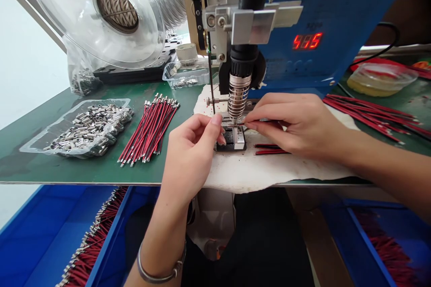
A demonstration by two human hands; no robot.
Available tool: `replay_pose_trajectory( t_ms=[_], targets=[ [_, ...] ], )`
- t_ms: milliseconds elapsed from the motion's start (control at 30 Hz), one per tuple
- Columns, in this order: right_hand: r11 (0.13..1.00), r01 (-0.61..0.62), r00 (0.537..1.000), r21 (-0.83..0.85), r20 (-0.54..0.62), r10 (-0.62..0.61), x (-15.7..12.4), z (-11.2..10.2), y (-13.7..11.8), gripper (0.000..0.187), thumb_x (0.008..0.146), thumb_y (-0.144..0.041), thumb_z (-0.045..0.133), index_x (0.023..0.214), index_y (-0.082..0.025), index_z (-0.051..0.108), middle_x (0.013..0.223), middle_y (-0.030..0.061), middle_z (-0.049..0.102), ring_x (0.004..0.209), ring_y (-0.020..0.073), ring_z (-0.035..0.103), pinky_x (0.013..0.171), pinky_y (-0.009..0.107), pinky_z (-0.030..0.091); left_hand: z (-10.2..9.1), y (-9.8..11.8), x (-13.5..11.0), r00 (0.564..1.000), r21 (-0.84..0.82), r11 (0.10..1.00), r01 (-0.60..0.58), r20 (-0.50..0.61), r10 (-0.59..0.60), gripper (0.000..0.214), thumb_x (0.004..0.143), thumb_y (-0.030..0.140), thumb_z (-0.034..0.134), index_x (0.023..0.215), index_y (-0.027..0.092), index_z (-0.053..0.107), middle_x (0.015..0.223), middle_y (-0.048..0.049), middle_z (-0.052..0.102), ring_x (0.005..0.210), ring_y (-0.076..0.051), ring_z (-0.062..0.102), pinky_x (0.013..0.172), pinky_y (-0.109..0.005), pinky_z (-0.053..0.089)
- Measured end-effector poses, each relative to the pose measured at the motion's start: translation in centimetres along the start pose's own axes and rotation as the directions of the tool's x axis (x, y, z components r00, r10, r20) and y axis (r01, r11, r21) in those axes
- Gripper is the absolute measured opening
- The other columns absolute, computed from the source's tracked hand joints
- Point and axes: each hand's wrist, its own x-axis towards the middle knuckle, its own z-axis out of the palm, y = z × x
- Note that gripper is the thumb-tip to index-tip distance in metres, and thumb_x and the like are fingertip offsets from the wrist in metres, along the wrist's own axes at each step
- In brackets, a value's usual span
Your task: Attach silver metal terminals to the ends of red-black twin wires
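My right hand [289,121] pinches a thin wire [243,123] and holds its tip at the small metal fixture under the soldering machine's head [239,98]. My left hand [197,143] is closed at the left side of that fixture, thumb against forefinger; what it pinches is too small to make out. The fixture block [239,139] stands on a white cloth [245,170]. A few red-and-black wires [269,149] lie on the cloth, just below my right hand's fingers.
Left of my hands lie a bundle of red-and-black wires with metal ends [148,130] and a clear tray of metal connectors [90,130]. More wires [370,114] lie at the right. A clear fume hood [77,18] stands behind. Blue bins [111,237] sit below the table edge.
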Motion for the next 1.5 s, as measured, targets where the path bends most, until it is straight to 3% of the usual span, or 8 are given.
replay_pose_trajectory(
  t_ms=[533, 733, 867, 1000, 1167, 1267, 1400, 1500],
  targets=[
    [1.0, 0.003, 0.999, 0.03, -0.039, -0.002, 0.0, 0.1, -0.1, 0.014, 0.1, -0.016, 0.062, 0.099, -0.021, 0.075, 0.093, 0.0044, 0.074, 0.081, 0.0163, 0.069, 0.07, 0.029, 0.053, -0.2, -0.5, 0.1, 1.0, -0.019, 1.0, -0.013, 0.003, 0.013, 0.036, 0.098, 0.038, 0.066, 0.068, 0.018, 0.064, 0.068, 0.0001, 0.064, 0.063, -0.009, 0.054, 0.064, -0.023, 0.044],
    [1.0, 0.029, 0.991, 0.012, -0.132, -0.027, 0.1, -0.6, -1.1, 0.012, 0.098, -0.018, 0.065, 0.088, -0.022, 0.071, 0.083, 0.0019, 0.074, 0.069, 0.0146, 0.065, 0.06, 0.029, 0.05, 0.5, 0.8, -1.7, 0.986, 0.067, 0.997, -0.033, -0.164, 0.044, 0.037, 0.103, 0.036, 0.057, 0.07, 0.02, 0.066, 0.071, -0.0015, 0.067, 0.068, -0.013, 0.062, 0.063, -0.024, 0.048],
    [0.997, 0.069, 0.979, 0.019, -0.196, -0.064, -0.2, -1.0, -2.3, 0.012, 0.096, -0.02, 0.067, 0.085, -0.024, 0.066, 0.075, -0.0007, 0.07, 0.063, 0.0133, 0.061, 0.055, 0.028, 0.047, 1.9, 1.5, -4.4, 0.995, 0.189, 0.977, -0.103, 0.027, 0.1, 0.02, 0.1, 0.029, 0.06, 0.087, 0.023, 0.075, 0.075, -0.0002, 0.072, 0.059, -0.012, 0.061, 0.053, -0.024, 0.047],
    [0.989, 0.138, 0.983, 0.058, -0.131, -0.129, -0.4, -1.2, -2.7, 0.011, 0.096, -0.02, 0.064, 0.087, -0.025, 0.063, 0.068, -0.0027, 0.066, 0.06, 0.013, 0.06, 0.052, 0.029, 0.043, 3.4, 0.9, -5.3, 0.979, 0.204, 0.965, -0.164, 0.154, 0.133, 0.017, 0.096, 0.025, 0.065, 0.083, 0.021, 0.075, 0.071, -0.0007, 0.071, 0.058, -0.013, 0.061, 0.054, -0.025, 0.049],
    [0.977, 0.185, 0.98, 0.104, 0.053, -0.191, 0.0, -1.6, -2.7, 0.013, 0.101, -0.02, 0.058, 0.09, -0.026, 0.063, 0.06, -0.0062, 0.059, 0.049, 0.0104, 0.052, 0.052, 0.028, 0.039, 4.5, 0.6, -5.2, 0.979, 0.118, 0.976, -0.18, 0.121, 0.166, 0.025, 0.093, 0.017, 0.065, 0.068, 0.021, 0.071, 0.066, 0.0014, 0.071, 0.058, -0.013, 0.062, 0.057, -0.024, 0.051],
    [0.968, 0.214, 0.975, 0.133, 0.029, -0.219, 0.1, -1.8, -2.7, 0.01, 0.105, -0.025, 0.057, 0.097, -0.025, 0.062, 0.065, -0.0056, 0.062, 0.054, 0.0103, 0.056, 0.055, 0.026, 0.041, 4.5, 0.8, -5.6, 0.976, 0.12, 0.971, -0.205, 0.099, 0.194, 0.024, 0.092, 0.019, 0.067, 0.067, 0.022, 0.07, 0.062, 0.0014, 0.066, 0.053, -0.013, 0.057, 0.053, -0.025, 0.047],
    [0.967, 0.206, 0.976, 0.149, 0.04, -0.214, -0.2, -1.8, -1.6, 0.014, 0.107, -0.023, 0.051, 0.1, -0.022, 0.063, 0.075, -0.0015, 0.066, 0.062, 0.0112, 0.059, 0.058, 0.026, 0.04, 2.7, 1.3, -6.1, 0.992, 0.117, 0.986, -0.12, -0.012, 0.122, 0.021, 0.095, 0.022, 0.062, 0.074, 0.023, 0.065, 0.059, 0.0037, 0.055, 0.047, -0.01, 0.046, 0.044, -0.025, 0.036],
    [0.978, 0.193, 0.959, 0.077, 0.198, -0.205, -0.3, -1.8, 0.0, 0.015, 0.101, -0.018, 0.056, 0.089, -0.02, 0.064, 0.07, -0.0017, 0.059, 0.059, 0.0114, 0.051, 0.056, 0.028, 0.034, -0.2, 1.6, -5.5, 0.984, 0.336, 0.937, -0.094, -0.114, 0.139, 0.028, 0.096, 0.023, 0.059, 0.069, 0.023, 0.06, 0.057, 0.0031, 0.051, 0.051, -0.011, 0.045, 0.047, -0.026, 0.033]
  ],
)
